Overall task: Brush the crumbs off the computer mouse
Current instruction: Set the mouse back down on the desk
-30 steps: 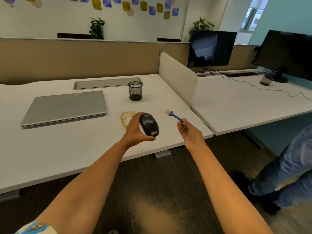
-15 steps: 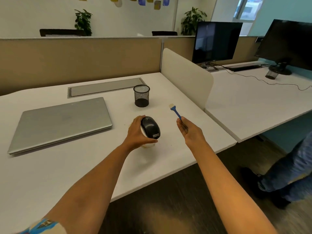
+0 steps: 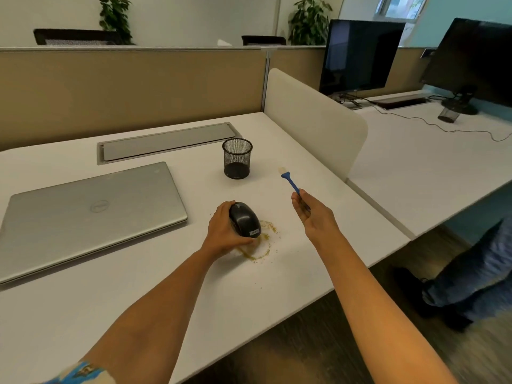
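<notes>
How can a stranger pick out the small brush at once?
Start at the white desk with the closed silver laptop. Right of the black mesh cup, the right hand holds a small brush above the desk. Its thin blue handle and pale bristles set it apart from the black cup and mouse.

The laptop point(image 3: 83, 214) is showing a round Dell logo in the middle of its lid, and the mouse point(image 3: 245, 220), at 3 o'clock from the laptop, is carrying a small grey tag at its near end, seemingly reading Lenovo.
</notes>
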### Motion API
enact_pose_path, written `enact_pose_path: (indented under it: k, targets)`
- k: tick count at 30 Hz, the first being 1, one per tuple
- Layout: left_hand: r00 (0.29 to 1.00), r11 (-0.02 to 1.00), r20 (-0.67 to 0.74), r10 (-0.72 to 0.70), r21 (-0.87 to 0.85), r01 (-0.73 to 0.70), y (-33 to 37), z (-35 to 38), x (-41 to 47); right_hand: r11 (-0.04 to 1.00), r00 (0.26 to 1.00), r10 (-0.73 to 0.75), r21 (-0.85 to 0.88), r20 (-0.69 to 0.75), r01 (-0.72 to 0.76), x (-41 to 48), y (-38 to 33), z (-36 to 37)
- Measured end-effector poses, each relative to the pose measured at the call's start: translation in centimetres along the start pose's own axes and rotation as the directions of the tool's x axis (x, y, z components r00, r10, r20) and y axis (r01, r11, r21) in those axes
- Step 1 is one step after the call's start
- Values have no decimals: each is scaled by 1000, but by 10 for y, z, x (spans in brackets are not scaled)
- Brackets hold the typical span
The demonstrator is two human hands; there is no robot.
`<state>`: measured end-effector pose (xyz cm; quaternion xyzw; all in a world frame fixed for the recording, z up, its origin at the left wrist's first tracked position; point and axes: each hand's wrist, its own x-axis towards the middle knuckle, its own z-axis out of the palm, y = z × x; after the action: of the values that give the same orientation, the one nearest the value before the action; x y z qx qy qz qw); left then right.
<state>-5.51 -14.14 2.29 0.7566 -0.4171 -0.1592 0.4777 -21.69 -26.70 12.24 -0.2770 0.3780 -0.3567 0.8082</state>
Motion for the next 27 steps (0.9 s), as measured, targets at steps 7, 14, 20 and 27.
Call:
enact_pose_path:
  k: [7, 14, 20, 27]
  targets:
    - [1000, 1000, 28, -13, 7, 13, -11, 0, 6, 999, 1000, -3, -33, -11, 3, 7, 6, 15]
    - [999, 999, 45, -17, 50, 14, -17, 1, 12, 999, 1000, -13, -37, -9, 13, 11, 9, 22]
    - [997, 996, 72, -37, 85, 31, -23, 2, 14, 998, 1000, -27, -52, 7, 27, 13, 10, 25]
    - [994, 993, 96, -62, 107, 51, -25, 2, 14, 997, 999, -40, -70, 9, 41, 13, 12, 29]
